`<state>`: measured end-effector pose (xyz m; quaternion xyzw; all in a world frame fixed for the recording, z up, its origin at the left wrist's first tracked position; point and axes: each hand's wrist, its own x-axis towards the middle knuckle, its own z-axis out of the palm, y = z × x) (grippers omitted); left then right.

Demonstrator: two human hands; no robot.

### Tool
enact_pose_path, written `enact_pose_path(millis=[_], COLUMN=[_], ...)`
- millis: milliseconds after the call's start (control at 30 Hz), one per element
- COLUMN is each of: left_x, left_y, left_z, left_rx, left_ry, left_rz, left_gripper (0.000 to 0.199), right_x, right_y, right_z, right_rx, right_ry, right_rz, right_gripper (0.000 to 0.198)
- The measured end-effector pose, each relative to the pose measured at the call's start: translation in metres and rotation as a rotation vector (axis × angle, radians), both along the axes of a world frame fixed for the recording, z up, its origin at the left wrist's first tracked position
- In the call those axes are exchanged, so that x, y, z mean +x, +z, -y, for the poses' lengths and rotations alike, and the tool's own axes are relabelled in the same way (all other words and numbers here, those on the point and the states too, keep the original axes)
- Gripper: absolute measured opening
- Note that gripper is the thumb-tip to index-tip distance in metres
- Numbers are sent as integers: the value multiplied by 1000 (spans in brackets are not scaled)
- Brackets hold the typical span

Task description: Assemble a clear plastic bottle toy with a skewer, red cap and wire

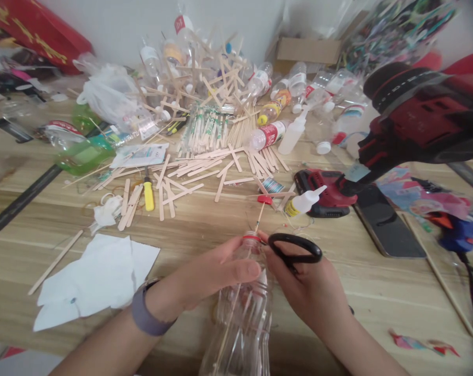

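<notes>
A clear plastic bottle [244,318] stands tilted toward me at the front of the table. My left hand [216,271] is closed around its neck, with the thumb across the front. A thin wooden stick [260,217] runs through the bottle mouth and down inside. Just past the stick's upper end is a red bottle cap [264,199]; whether they are joined I cannot tell. Scissors with a black handle loop [295,248] are in my right hand [310,287], which is closed beside the bottle neck. Their blades are mostly hidden by the fingers and bottle.
Loose craft sticks [193,175] spread across the middle. Behind them lie several plastic bottles [267,134]. A red-and-black cordless drill [424,115] and a phone [389,222] are at right. White paper [99,277] and a yellow-handled screwdriver [148,195] lie at left.
</notes>
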<state>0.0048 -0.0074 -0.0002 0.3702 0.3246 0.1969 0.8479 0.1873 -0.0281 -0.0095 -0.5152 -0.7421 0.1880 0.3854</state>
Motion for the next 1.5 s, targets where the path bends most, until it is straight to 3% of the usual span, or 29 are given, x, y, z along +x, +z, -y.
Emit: enact_pose_path(millis=[567, 833, 1167, 1500], left_x=[4, 3, 2, 4], left_y=[0, -2, -1, -4], left_z=[4, 4, 1, 3], left_rx=[63, 86, 90, 163], left_ry=[-12, -29, -66, -39], left_rz=[72, 52, -45, -7], left_gripper=[66, 69, 84, 78], right_x=[-5, -4, 0, 2], right_y=[7, 5, 3, -1], right_z=[-1, -1, -7, -2], right_rx=[3, -26, -226, -133], right_ry=[-54, -47, 67, 7], right_rz=[-21, -25, -179, -53], right_gripper=[17, 16, 15, 20])
